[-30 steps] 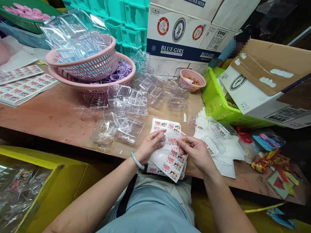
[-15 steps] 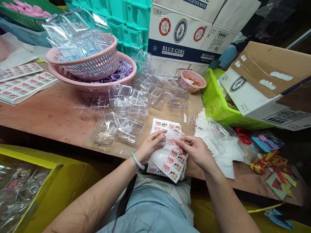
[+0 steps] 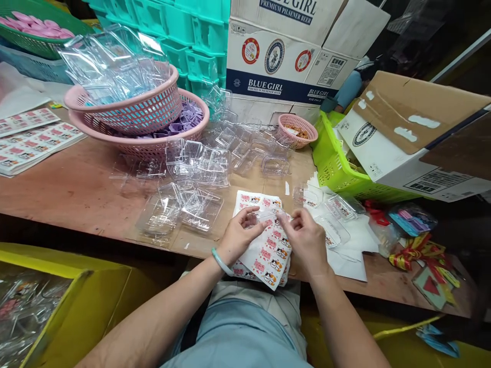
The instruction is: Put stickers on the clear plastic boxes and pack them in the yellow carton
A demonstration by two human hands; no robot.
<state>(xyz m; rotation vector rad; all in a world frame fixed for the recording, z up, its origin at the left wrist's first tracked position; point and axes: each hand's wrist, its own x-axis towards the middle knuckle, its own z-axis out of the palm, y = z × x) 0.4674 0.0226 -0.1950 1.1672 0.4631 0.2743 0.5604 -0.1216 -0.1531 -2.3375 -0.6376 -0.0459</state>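
We see white paper sheets (image 3: 266, 259) with pinky-red writing and cats in orange, black and white. We see pink baskets (image 3: 153, 111) dotted with holes, and purple bits (image 3: 187, 117). The crates (image 3: 209, 33) are blue-green, the bench (image 3: 76, 179) is reddish brown, and the bracelet (image 3: 221, 261) is pale green. One white box (image 3: 264, 76) has a dark blue stripe.

The left forearm (image 3: 161, 306) and right forearm (image 3: 341, 312) reach forward, angled inward. The left hand (image 3: 237, 236) is half curled, thumb stretched toward the right hand (image 3: 310, 239), its fingers (image 3: 249, 210) bent above. The right thumb points forward and left beside curled fingers. The hands are close but apart.
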